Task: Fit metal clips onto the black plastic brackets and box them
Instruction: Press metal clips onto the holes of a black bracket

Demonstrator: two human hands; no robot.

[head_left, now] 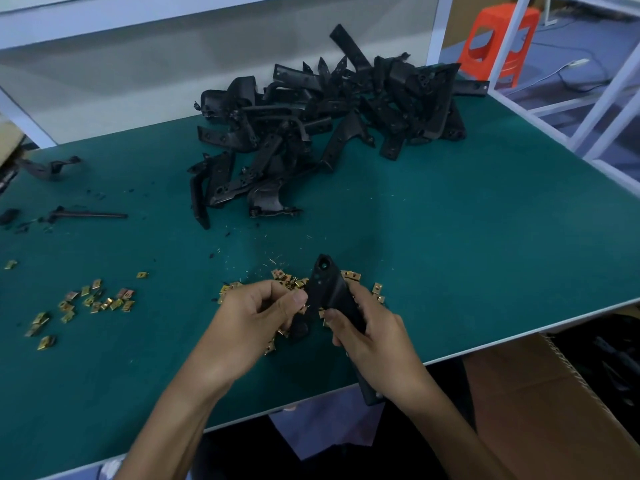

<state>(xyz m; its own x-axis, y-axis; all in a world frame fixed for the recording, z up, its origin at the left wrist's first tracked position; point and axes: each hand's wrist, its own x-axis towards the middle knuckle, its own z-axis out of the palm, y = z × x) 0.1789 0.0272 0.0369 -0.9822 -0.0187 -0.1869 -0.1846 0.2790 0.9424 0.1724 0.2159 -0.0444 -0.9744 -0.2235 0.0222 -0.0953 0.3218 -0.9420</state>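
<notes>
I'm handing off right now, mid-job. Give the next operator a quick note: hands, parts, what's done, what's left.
Right hand grips the bracket by its lower part, holed tip pointing away.
Left hand pinches the bracket's side edge; whether a clip is in that grip is unclear.
The clip heap lies under the hands and the scattered clips lie at left.
The bracket pile sits at the back of the green table.
The cardboard box is at lower right, below the table edge.
Done: no count visible.
Left: finish this bracket, box it, then work through the pile.
</notes>
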